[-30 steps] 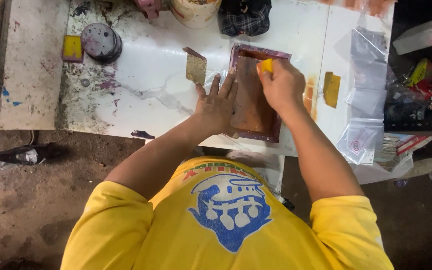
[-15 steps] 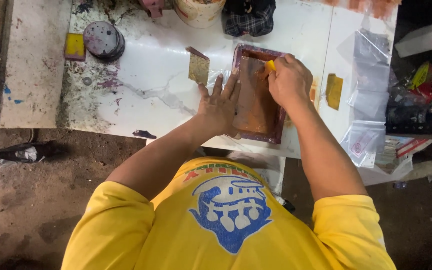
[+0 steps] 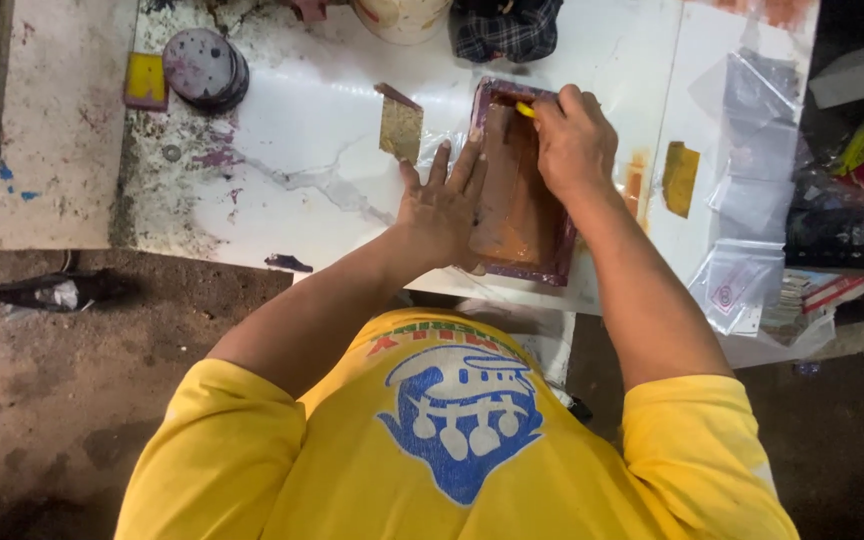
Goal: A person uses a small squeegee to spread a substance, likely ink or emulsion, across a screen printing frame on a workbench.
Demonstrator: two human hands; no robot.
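We start at the near table point(image 3: 282, 130) edge, where a purple-rimmed frame point(image 3: 520, 262) lies flat, its short end almost at that edge. Our left hand point(image 3: 442, 205) lies flat on the frame's left rim, fingers spread and open, gripping nothing; it looks like a brace so the frame can't slide. Our right hand point(image 3: 574, 140) is closed over a yellow tool point(image 3: 524, 109) at the frame's far end, tool tip down on the brown mesh inside the rim, likely held low to press.

Just left of the frame, a small brown card point(image 3: 401, 128) lies apart from both hands. Right of the frame, clear bags point(image 3: 742, 290) sit toward the right edge, one hanging over it. Toward the far left corner, a round purple-stained tin point(image 3: 204, 68) and a yellow block point(image 3: 145, 79) stand well apart from the work. At the far edge lies a checked cloth point(image 3: 504, 28).
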